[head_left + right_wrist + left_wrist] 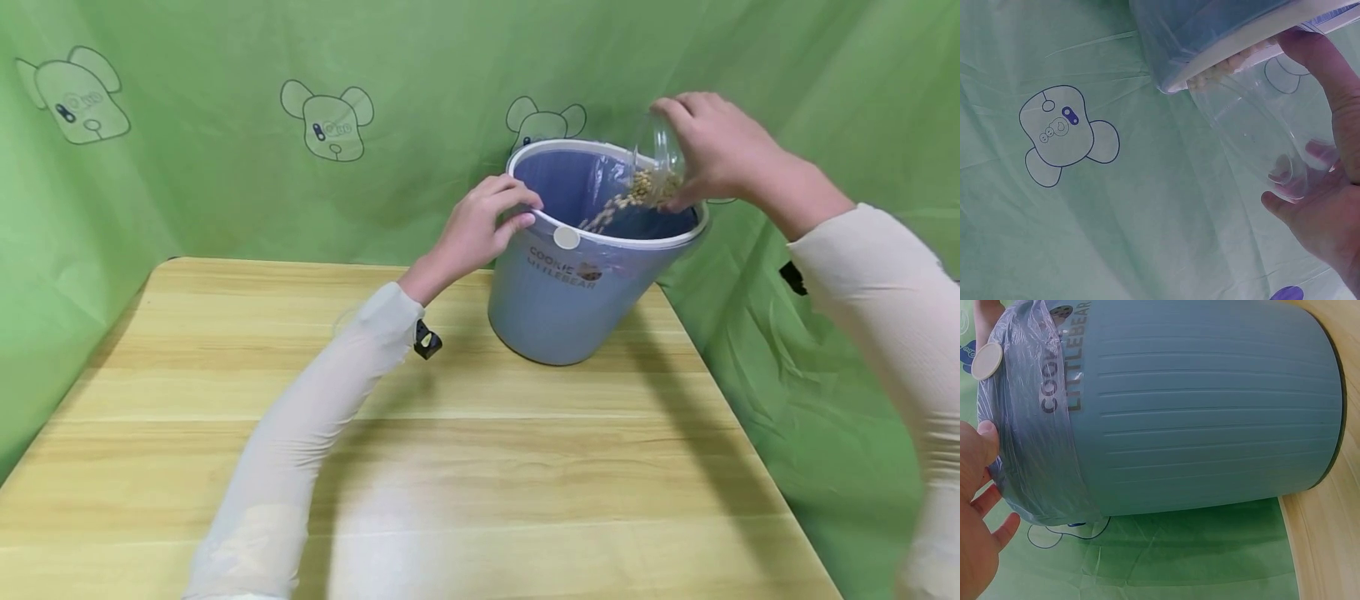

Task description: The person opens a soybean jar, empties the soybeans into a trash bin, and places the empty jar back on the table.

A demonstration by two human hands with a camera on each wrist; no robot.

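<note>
Blue-grey ribbed plastic bin (547, 317) standing on a pale wood-grain table (525, 467), and all the action is around its mouth. It's lined with a thin see-through plastic bag (1035, 450), folded down over the outside, plus a white ring (637, 243) round the top with a round cream tab (567, 237) at the front of the bin. (Print below the tab reads COOKIE LITTLEBEAR, partly under the bag.)

Left hand (480, 221) is at the bin's left edge, partly closed, holding the ring with the thumb on the near outer side. Right hand (720, 146) is over the bin's right side, curved wide round a clear rounded cup (1254, 137). Cup's tipped, mouth toward the inside of the bin, and small beige bean-like bits (641, 190) are spilling out of it into the bin. Can't tell exactly what they are, or how many have landed, since the bottom of the bin is hidden.

Behind the bin hangs a green cloth (225, 192) with outlined bear heads (327, 121). Both arms have off-white sleeves (322, 417), reaching in from the near side of the bin.
</note>
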